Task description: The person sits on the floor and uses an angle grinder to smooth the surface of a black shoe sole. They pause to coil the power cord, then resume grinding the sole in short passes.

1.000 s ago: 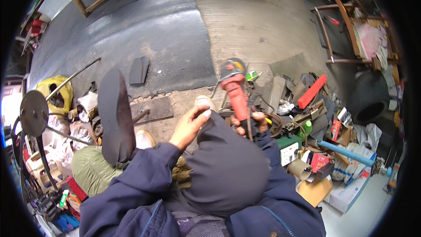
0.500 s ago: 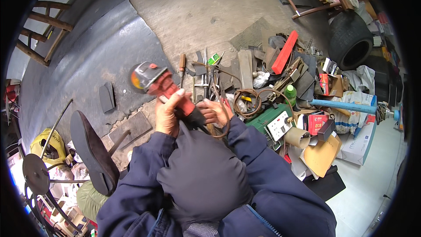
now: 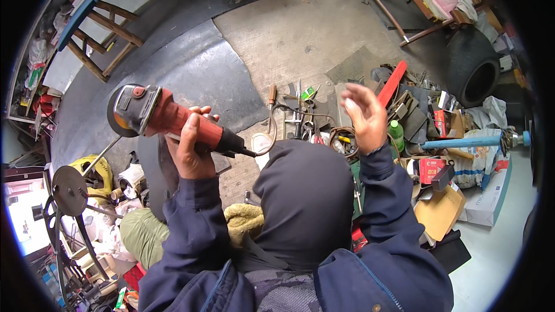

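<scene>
In my left hand [image 3: 195,145] is a red and black angle grinder [image 3: 188,127], gripped round its body. Its guarded disc [image 3: 121,117] points to the left, and the tail end points right. From that tail a brown cord [image 3: 272,130] loops off toward the tools on the floor. My right hand [image 3: 365,117] is raised over the clutter on the right, fingers apart and slightly curled, holding nothing. Below and behind the grinder shows a dark shoe [image 3: 151,164], partly covered by my left hand and sleeve. A rounded dark cloth shape [image 3: 303,202] fills the space between my forearms.
Right of centre lie a screwdriver [image 3: 272,95], a long red bar [image 3: 393,84], a green bottle [image 3: 396,134] and scrap pieces. A blue-wrapped pole [image 3: 462,143] and a tyre [image 3: 474,75] are farther right. At left stand a round metal plate [image 3: 70,190] on legs and a wooden-legged stool [image 3: 110,26].
My right hand has come away from the grinder's tail end and risen to the right. The left hand has turned the grinder flatter. The whole view has shifted.
</scene>
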`<state>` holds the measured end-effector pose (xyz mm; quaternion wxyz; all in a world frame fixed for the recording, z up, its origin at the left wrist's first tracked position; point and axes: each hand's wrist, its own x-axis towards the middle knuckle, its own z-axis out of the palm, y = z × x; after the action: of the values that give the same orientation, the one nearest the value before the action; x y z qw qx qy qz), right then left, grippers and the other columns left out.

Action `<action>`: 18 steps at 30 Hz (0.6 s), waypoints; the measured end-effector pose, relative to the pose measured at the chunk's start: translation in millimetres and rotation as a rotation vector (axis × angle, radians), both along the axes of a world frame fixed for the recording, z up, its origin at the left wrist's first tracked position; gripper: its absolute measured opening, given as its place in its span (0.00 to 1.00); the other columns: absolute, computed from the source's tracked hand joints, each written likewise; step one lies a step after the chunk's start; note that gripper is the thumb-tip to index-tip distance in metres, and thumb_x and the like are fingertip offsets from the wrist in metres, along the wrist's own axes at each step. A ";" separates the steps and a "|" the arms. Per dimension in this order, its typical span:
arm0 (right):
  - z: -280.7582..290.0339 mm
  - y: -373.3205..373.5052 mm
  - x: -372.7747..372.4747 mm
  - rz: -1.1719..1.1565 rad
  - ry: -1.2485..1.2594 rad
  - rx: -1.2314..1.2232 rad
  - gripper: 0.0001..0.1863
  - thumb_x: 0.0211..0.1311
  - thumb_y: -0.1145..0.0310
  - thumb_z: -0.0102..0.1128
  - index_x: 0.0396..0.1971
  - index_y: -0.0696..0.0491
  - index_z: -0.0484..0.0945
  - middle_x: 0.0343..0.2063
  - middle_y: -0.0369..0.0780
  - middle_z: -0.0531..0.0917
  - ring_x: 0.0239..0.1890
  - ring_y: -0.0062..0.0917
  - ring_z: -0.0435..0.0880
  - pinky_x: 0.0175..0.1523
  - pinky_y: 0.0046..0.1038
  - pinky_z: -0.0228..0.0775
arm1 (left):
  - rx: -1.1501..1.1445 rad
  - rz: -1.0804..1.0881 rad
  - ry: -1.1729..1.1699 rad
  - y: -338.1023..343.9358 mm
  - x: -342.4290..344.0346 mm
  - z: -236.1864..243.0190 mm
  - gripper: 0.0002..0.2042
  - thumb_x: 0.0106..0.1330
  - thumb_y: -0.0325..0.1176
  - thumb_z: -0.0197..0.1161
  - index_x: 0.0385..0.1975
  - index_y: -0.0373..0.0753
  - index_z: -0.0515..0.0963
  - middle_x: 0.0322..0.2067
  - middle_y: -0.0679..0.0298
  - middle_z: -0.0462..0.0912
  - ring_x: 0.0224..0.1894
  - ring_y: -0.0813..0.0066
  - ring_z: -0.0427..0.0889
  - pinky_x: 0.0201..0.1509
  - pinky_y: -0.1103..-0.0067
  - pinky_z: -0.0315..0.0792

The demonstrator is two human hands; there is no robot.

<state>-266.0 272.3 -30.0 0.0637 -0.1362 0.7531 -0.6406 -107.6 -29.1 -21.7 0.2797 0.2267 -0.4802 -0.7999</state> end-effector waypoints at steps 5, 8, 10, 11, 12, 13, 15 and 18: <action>126.6 -54.7 39.0 0.442 0.339 0.083 0.25 0.64 0.66 0.70 0.57 0.60 0.77 0.48 0.46 0.85 0.51 0.28 0.85 0.60 0.30 0.75 | -0.101 0.037 0.137 19.8 46.8 37.1 0.25 0.66 0.32 0.65 0.60 0.31 0.68 0.54 0.46 0.78 0.51 0.58 0.83 0.60 0.59 0.79; 125.4 -106.7 82.6 0.622 0.482 0.122 0.36 0.55 0.63 0.76 0.62 0.62 0.72 0.52 0.53 0.82 0.54 0.41 0.84 0.62 0.35 0.74 | -0.155 0.059 0.166 23.7 76.4 49.0 0.28 0.62 0.31 0.67 0.61 0.28 0.67 0.50 0.46 0.81 0.47 0.60 0.85 0.56 0.66 0.81; 111.1 -137.7 115.2 0.722 0.479 0.103 0.42 0.52 0.61 0.78 0.65 0.62 0.69 0.54 0.55 0.80 0.56 0.47 0.82 0.63 0.38 0.74 | -0.065 -0.027 0.112 16.1 100.1 55.8 0.30 0.62 0.35 0.67 0.63 0.29 0.66 0.56 0.46 0.77 0.52 0.59 0.82 0.60 0.65 0.78; 103.5 -148.5 130.0 0.781 0.423 0.124 0.43 0.51 0.60 0.77 0.65 0.62 0.67 0.55 0.56 0.79 0.57 0.50 0.81 0.63 0.39 0.74 | -0.002 -0.084 0.124 12.0 111.4 57.2 0.31 0.62 0.36 0.67 0.63 0.30 0.65 0.59 0.46 0.75 0.55 0.58 0.81 0.64 0.64 0.75; 97.0 -161.8 143.5 0.826 0.406 0.027 0.42 0.50 0.60 0.76 0.64 0.61 0.68 0.55 0.57 0.79 0.57 0.50 0.81 0.62 0.41 0.75 | -0.022 -0.059 0.118 9.9 122.1 56.5 0.33 0.62 0.37 0.66 0.65 0.30 0.64 0.61 0.46 0.73 0.60 0.57 0.78 0.69 0.63 0.70; 91.7 -171.5 155.6 0.891 0.336 0.039 0.42 0.49 0.60 0.75 0.63 0.61 0.69 0.54 0.57 0.79 0.57 0.50 0.81 0.61 0.42 0.75 | -0.048 -0.016 0.123 7.8 132.4 55.1 0.35 0.62 0.38 0.66 0.67 0.31 0.62 0.63 0.46 0.71 0.64 0.56 0.75 0.73 0.62 0.65; 84.5 -181.1 178.5 0.946 0.210 0.058 0.41 0.47 0.60 0.74 0.61 0.60 0.67 0.52 0.57 0.80 0.54 0.51 0.82 0.59 0.43 0.76 | 0.009 -0.101 0.137 4.0 152.2 53.1 0.38 0.62 0.38 0.65 0.72 0.33 0.58 0.68 0.49 0.67 0.70 0.57 0.67 0.77 0.63 0.57; 79.4 -192.5 190.3 0.953 0.161 0.031 0.46 0.43 0.57 0.75 0.62 0.59 0.63 0.43 0.56 0.84 0.48 0.51 0.85 0.54 0.45 0.78 | -0.162 -0.052 0.061 1.9 168.9 50.4 0.40 0.60 0.37 0.66 0.72 0.31 0.58 0.69 0.50 0.66 0.71 0.57 0.66 0.77 0.63 0.55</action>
<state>-75.8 79.8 49.4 0.2935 -0.5142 0.6190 -0.5160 61.3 -27.2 28.7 0.2909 0.1663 -0.5404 -0.7718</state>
